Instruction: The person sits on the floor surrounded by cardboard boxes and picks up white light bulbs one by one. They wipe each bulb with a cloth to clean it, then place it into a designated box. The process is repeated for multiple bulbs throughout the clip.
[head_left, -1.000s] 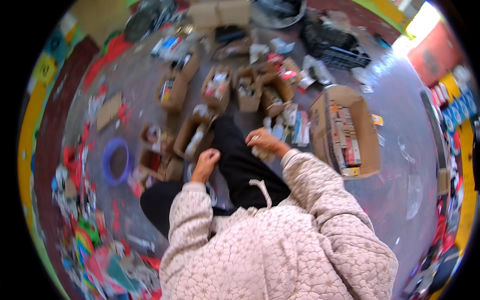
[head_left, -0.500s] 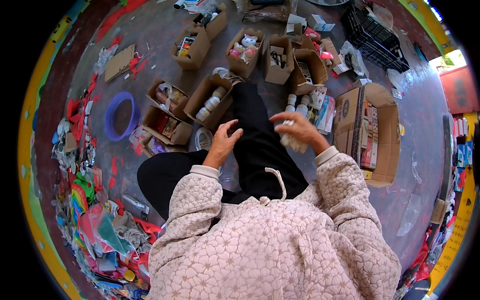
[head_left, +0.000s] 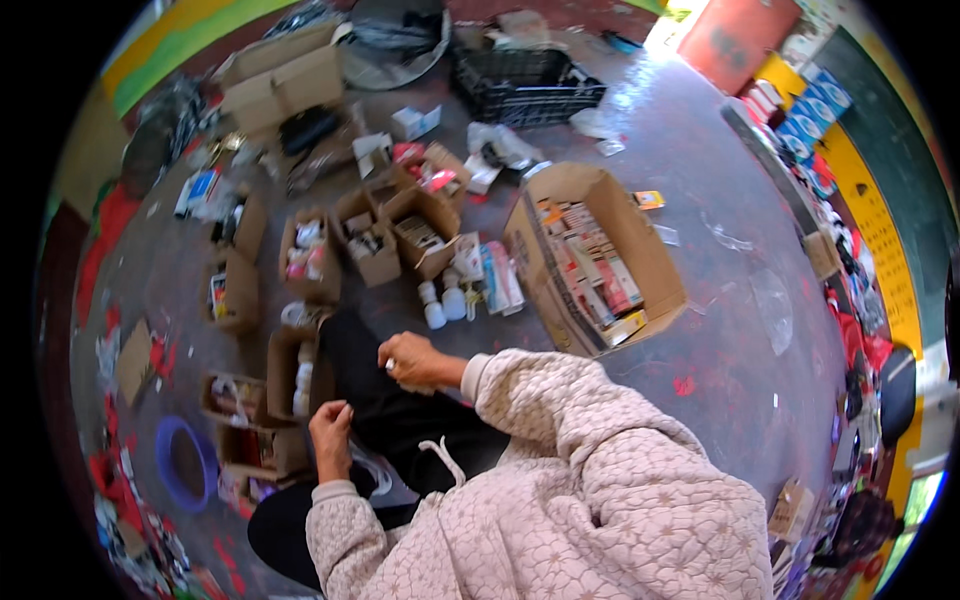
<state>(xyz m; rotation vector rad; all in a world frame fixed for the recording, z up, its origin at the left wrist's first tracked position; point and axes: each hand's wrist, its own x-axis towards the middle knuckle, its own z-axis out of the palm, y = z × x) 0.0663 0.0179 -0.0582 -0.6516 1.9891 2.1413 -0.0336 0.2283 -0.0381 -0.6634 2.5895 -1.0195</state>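
I sit on the floor in a quilted pale pink jacket and black trousers [head_left: 400, 420]. My right hand [head_left: 415, 362] rests curled over my knee, and a small white object [head_left: 390, 367] shows between its fingers. My left hand [head_left: 330, 432] hovers lower left above my thigh with its fingers drawn together, beside a crumpled clear plastic bag [head_left: 368, 472]. Whether it pinches anything is too small to tell. Two white bottles [head_left: 442, 300] stand on the floor just beyond my right hand.
A large open cardboard box [head_left: 648, 262] of flat packets lies to the right. Several small open cartons, such as one ahead [head_left: 420, 232] and one by my left knee [head_left: 290, 372], ring my legs. A black crate [head_left: 525, 85] sits far ahead, a blue ring [head_left: 160, 462] lower left.
My head has turned, shifting the whole view. Both hands have pulled back from the cartons toward my lap, and the right hand has come closer to the left.
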